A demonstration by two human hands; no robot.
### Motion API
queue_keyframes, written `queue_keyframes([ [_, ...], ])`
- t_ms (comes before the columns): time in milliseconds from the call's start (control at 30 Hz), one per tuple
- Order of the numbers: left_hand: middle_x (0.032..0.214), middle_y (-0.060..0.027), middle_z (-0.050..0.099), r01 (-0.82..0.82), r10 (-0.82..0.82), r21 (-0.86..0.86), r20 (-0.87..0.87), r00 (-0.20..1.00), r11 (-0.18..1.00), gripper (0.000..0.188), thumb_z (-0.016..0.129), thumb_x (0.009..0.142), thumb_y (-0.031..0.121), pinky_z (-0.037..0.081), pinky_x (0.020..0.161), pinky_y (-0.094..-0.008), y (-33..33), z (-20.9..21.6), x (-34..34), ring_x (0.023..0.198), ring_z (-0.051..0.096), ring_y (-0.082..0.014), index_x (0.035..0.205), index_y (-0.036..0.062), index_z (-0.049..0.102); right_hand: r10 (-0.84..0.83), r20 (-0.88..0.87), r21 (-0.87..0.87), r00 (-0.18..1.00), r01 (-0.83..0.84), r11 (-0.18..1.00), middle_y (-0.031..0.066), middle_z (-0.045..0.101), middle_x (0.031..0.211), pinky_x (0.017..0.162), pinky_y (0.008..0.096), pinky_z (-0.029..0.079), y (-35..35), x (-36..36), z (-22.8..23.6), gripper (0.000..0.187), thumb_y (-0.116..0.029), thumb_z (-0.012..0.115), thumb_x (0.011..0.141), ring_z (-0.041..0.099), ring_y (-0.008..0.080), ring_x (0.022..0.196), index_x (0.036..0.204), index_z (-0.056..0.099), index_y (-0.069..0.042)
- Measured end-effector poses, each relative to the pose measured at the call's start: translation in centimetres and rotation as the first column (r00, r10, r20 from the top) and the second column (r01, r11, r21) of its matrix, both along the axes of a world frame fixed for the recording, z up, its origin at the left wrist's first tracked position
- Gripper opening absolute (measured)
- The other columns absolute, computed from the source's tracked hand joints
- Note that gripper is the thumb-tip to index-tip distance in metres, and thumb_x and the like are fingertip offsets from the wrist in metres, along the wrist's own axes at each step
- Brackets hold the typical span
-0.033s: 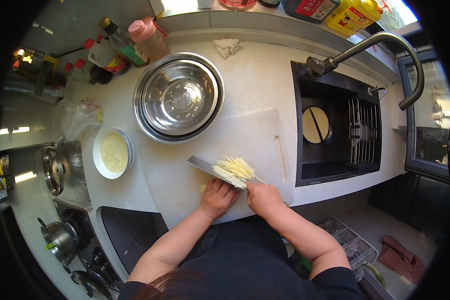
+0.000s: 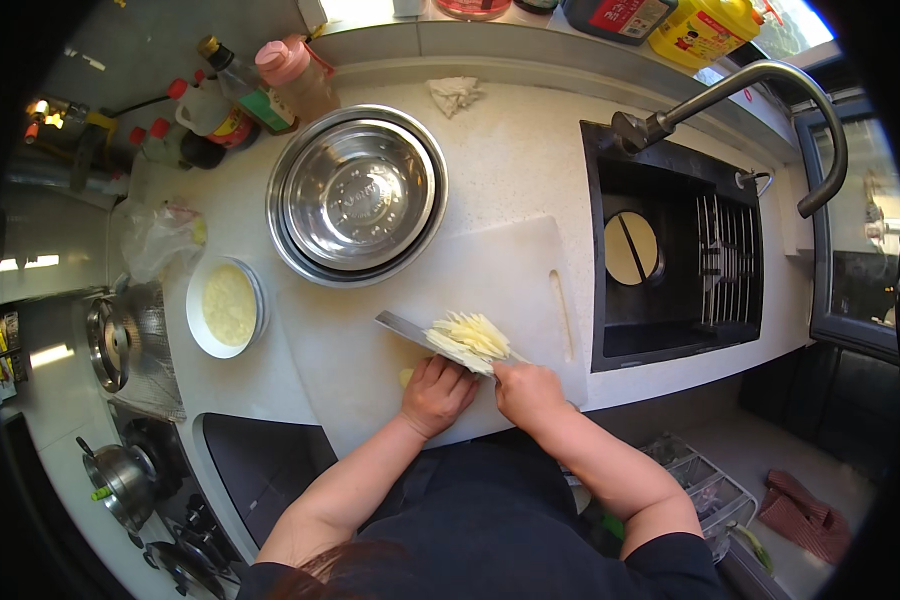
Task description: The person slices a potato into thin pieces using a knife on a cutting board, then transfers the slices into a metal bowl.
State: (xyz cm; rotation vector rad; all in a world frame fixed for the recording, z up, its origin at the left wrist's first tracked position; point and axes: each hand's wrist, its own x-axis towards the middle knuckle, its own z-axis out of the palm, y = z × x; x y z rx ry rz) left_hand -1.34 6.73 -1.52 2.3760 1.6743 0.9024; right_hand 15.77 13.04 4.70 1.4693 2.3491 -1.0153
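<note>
A white cutting board (image 2: 505,255) lies at the counter's front edge. On it my right hand (image 2: 530,396) is closed round the handle of a kitchen knife (image 2: 400,326), whose wide blade slants up to the left. Pale yellow potato strips (image 2: 475,336) are heaped along the far side of the blade, some lying on it. My left hand (image 2: 437,397) is closed, fingers curled down against the near side of the blade, pressing what looks like potato. Most of that piece is hidden; a pale bit of potato (image 2: 406,377) shows beside the fingers.
Nested steel bowls (image 2: 280,230) stand behind the board. Left of it is a white bowl (image 2: 198,325) with pale yellow contents. Bottles (image 2: 240,90) and a plastic bag (image 2: 160,240) are at the back left. At the right is a black sink (image 2: 650,335) with a faucet (image 2: 770,75).
</note>
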Motion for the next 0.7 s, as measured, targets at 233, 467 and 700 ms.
queue_keyframes([
  [233,0.098,-0.0056,0.063,-0.014,0.014,-0.009,-0.001,1.000,1.000,0.023,0.073,0.074,0.018,0.048,0.080,-0.0393,-0.2,0.0,0.0,0.094,0.059,-0.0279,0.096,0.0099,0.070,0.020,-0.012,0.001,1.000,-0.020,1.000,0.0190,0.068,0.078,0.065,0.0496,0.052,-0.7,3.4,3.7,0.011,-0.012,0.055,0.083,0.066,0.0382,0.072,0.088,0.064,-0.007],
  [467,0.098,-0.0062,0.063,0.004,-0.004,0.014,0.002,1.000,1.000,0.025,0.073,0.074,0.018,0.048,0.080,-0.0401,0.1,0.2,0.1,0.095,0.058,-0.0281,0.097,0.0098,0.070,0.011,0.037,0.039,0.999,-0.012,0.999,0.0177,0.065,0.070,0.061,0.0502,0.052,-0.4,1.2,-0.6,0.008,-0.013,0.057,0.082,0.065,0.0389,0.066,0.083,0.064,-0.009],
  [700,0.109,-0.0071,0.061,0.016,-0.017,0.015,0.075,0.997,1.000,0.030,0.074,0.074,0.020,0.047,0.083,-0.0419,-1.1,1.2,-0.2,0.104,0.056,-0.0292,0.103,0.0099,0.068,0.015,0.010,0.080,1.000,-0.015,0.997,0.0183,0.067,0.071,0.062,0.0490,0.054,-0.5,0.5,-0.7,0.010,-0.013,0.057,0.082,0.067,0.0385,0.066,0.082,0.064,-0.006],
])
